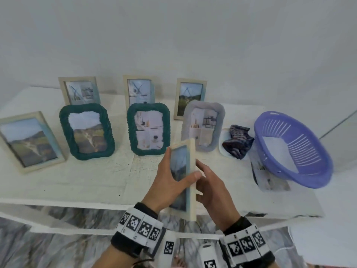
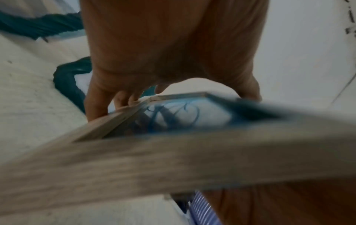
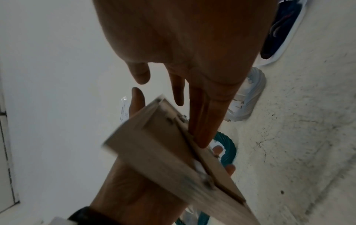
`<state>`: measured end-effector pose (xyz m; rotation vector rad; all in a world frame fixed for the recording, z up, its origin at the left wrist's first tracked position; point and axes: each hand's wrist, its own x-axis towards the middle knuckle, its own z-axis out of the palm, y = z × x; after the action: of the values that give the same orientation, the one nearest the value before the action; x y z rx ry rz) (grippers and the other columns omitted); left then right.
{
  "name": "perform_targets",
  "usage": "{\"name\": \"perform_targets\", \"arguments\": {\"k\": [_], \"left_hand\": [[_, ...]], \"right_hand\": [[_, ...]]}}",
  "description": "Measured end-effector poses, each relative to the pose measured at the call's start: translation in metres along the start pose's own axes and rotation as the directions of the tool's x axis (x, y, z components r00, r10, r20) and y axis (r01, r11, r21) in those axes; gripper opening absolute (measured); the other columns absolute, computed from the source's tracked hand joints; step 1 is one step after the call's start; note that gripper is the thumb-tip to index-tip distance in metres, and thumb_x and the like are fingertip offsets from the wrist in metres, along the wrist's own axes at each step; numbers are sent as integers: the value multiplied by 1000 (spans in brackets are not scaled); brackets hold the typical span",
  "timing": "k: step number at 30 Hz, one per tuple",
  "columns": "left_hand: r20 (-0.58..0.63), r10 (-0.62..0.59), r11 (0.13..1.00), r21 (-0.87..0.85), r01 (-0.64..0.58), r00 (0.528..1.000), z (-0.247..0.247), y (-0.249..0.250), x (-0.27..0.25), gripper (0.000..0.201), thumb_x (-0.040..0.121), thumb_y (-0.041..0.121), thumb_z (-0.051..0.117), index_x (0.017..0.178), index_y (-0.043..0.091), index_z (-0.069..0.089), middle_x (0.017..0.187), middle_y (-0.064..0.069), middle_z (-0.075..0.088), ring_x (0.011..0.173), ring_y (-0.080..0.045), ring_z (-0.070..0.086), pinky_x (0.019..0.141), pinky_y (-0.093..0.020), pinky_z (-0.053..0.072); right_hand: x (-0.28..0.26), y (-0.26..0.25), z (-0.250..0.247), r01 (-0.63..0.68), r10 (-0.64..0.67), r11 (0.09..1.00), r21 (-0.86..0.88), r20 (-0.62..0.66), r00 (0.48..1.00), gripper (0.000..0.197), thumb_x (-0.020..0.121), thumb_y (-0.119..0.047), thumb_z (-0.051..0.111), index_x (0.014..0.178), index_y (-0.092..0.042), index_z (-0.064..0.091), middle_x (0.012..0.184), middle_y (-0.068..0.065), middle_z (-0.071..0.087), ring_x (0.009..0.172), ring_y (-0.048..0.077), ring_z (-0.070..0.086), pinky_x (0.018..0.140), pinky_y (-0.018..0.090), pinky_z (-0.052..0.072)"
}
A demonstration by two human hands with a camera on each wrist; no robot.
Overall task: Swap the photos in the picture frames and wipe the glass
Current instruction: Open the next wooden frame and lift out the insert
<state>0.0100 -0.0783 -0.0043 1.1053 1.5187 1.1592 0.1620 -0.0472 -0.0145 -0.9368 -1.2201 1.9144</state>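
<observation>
A pale wooden picture frame (image 1: 191,171) is held upright and edge-on above the table's front edge. My left hand (image 1: 170,180) grips it, thumb across the near rail and fingers on the far edge. In the left wrist view the frame (image 2: 173,152) fills the bottom, its glass over a blue-toned photo (image 2: 183,114). My right hand (image 1: 210,182) is behind the frame. In the right wrist view its straight fingers (image 3: 202,121) touch the backing board of the frame (image 3: 154,152). A dark patterned cloth (image 1: 238,141) lies on a white dish to the right.
Several frames stand on the white table (image 1: 96,180): pale wooden ones at the back and far left, two teal woven ones (image 1: 87,130) (image 1: 148,128), a grey one (image 1: 202,124). A purple basket (image 1: 291,147) sits at the right, loose photos (image 1: 270,178) beside it.
</observation>
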Motion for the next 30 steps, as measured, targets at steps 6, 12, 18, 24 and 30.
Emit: {"name": "perform_targets", "arguments": {"k": [6, 12, 18, 24, 30], "left_hand": [[50, -91, 959, -265, 101, 995, 1, 5, 6, 103, 62, 64, 77, 147, 51, 20, 142, 4, 49, 113, -8, 60, 99, -42, 50], [71, -69, 924, -372, 90, 995, 7, -6, 12, 82, 66, 62, 65, 140, 37, 39, 119, 7, 66, 112, -18, 63, 101, -47, 48], [1, -173, 885, -439, 156, 985, -12, -20, 19, 42, 82, 35, 66, 120, 24, 53, 107, -5, 67, 91, -16, 67, 67, -34, 55], [-53, -283, 946, -183, 269, 958, -19, -61, 28, 20, 92, 16, 66, 112, 16, 65, 96, -12, 66, 89, -23, 70, 65, -39, 61], [-155, -197, 973, 87, 212, 968, -9, -85, 32, 29, 92, 16, 67, 120, 10, 68, 85, -2, 68, 73, -12, 67, 61, -28, 61]], "right_hand": [[5, 7, -17, -9, -1, 999, -54, -184, 983, 30, 100, -32, 48, 118, -16, 66, 111, 18, 69, 100, 33, 67, 87, 43, 55], [5, 15, -21, -52, 31, 991, -122, -167, 985, 27, 100, -13, 46, 105, -9, 73, 101, 17, 71, 83, 27, 64, 67, 35, 53], [9, 33, -46, -50, -22, 980, -192, -357, 934, 9, 93, -12, 61, 99, -13, 68, 98, 13, 69, 88, 27, 65, 69, 36, 56], [11, 49, -62, -125, -127, 837, -533, -412, 902, 11, 90, -28, 67, 92, -19, 62, 82, 0, 67, 79, 19, 63, 65, 27, 55], [19, 60, -71, -178, -205, 583, -793, -355, 912, 18, 92, -29, 63, 104, -15, 62, 85, -6, 64, 77, 7, 59, 68, 13, 45]]}}
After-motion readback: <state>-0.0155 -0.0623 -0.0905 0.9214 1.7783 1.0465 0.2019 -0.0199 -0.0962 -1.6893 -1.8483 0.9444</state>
